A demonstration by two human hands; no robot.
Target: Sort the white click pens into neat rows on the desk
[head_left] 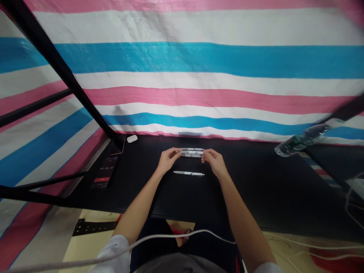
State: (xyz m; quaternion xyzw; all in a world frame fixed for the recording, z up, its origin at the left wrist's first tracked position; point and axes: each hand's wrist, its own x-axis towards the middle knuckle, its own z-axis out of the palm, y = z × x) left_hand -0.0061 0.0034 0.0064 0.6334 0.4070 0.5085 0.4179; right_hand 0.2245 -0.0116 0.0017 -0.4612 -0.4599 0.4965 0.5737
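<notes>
My left hand [168,159] and my right hand [214,159] pinch the two ends of a white pen [192,153], held level just above the black table [256,182]. Right behind it, a second white pen [192,149] lies on the table. A third white pen [189,173] rests on the table a little nearer to me, between my wrists. Both hands have their fingers closed on the held pen.
A phone showing a timer [104,172] and another dark phone [117,145] lie at the table's left edge, beside a white earbud case [132,138]. A plastic water bottle [305,139] is at the right. Striped tarpaulin surrounds the table. White cables run near my lap.
</notes>
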